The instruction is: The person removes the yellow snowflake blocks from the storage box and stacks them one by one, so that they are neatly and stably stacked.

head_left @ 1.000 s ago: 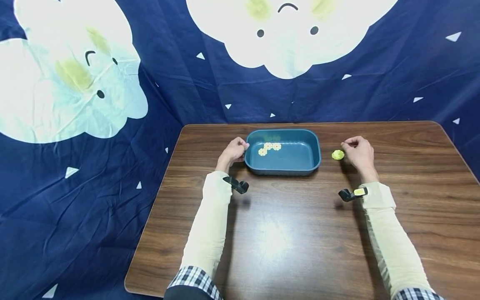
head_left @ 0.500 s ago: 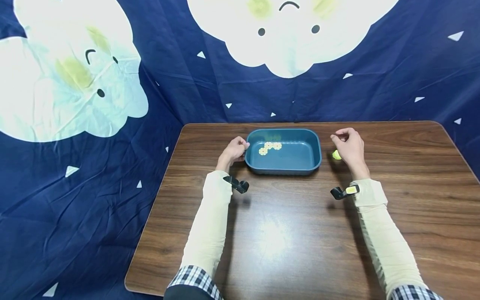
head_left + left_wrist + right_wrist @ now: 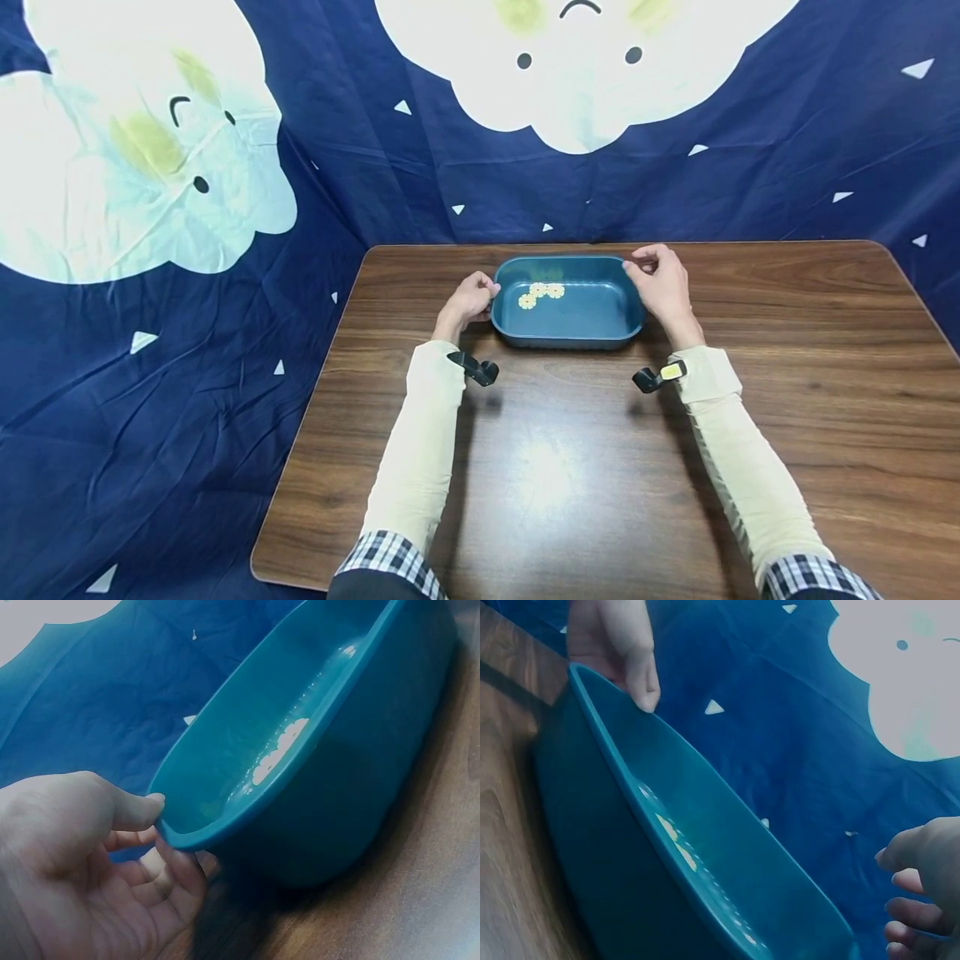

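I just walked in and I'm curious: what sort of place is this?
Probably a staged filming corner: a cloud-print cloth hangs behind the wooden table, and a small black device sits on each pale sleeve.

Both hands bare: left hand [image 3: 468,302], right hand [image 3: 664,287]. Forearms in pale cream cloth, left sleeve [image 3: 418,429] and right sleeve [image 3: 738,458] long, lightly wrinkled. Right one ends at wrist in a broad, turned-back cuff [image 3: 707,372]. Small black camera mount at each wrist, left mount [image 3: 480,371] and right mount [image 3: 648,380], rounded at tip; right bears yellow label [image 3: 671,372]. Further up each arm, black-and-white checked band: left band [image 3: 393,552], right band [image 3: 802,575]. Black fabric [image 3: 378,585] beyond.
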Action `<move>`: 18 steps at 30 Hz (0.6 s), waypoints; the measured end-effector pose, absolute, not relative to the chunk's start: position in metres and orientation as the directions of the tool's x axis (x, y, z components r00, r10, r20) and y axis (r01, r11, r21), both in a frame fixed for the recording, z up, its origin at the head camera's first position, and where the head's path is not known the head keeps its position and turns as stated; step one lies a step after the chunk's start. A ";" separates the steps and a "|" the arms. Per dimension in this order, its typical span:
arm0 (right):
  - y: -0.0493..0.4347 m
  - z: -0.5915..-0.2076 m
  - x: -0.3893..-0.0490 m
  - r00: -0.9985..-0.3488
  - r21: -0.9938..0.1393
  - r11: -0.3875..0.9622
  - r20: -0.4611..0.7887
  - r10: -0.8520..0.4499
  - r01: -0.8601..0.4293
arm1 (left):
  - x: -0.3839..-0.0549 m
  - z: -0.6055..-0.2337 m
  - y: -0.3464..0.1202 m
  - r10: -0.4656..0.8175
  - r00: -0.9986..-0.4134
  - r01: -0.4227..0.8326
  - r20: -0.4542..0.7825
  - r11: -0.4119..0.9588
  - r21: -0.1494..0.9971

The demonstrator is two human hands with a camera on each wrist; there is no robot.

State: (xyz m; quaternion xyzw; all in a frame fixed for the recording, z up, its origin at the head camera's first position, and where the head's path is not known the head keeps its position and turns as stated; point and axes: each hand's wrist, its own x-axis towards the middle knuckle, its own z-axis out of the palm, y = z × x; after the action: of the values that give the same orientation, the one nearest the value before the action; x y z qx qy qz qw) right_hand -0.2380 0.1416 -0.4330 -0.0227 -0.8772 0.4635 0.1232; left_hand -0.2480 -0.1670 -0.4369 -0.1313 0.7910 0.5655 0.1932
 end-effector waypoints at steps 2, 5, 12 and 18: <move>0.134 -0.435 -0.240 -0.969 -0.820 0.565 0.208 0.135 -0.097 | -0.248 -0.436 -0.167 0.012 -0.893 -0.423 -0.451 0.327 0.845; 0.123 -0.438 -0.242 -0.971 -0.820 0.560 0.214 0.111 -0.116 | -0.247 -0.435 -0.166 0.011 -0.894 -0.420 -0.449 0.332 0.845; 0.094 -0.448 -0.240 -0.987 -0.817 0.562 0.162 0.012 -0.128 | -0.247 -0.436 -0.166 0.011 -0.893 -0.421 -0.449 0.331 0.845; 0.078 -0.454 -0.243 -0.995 -0.796 0.597 0.076 -0.062 -0.098 | -0.247 -0.434 -0.167 0.014 -0.891 -0.426 -0.454 0.326 0.844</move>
State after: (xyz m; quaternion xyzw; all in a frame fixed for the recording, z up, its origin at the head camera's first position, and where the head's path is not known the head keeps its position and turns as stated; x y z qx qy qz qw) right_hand -0.2427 0.0777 -0.4544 0.0446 -0.8934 0.4466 0.0200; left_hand -0.2465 -0.1666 -0.4344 -0.1301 0.7906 0.5659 0.1942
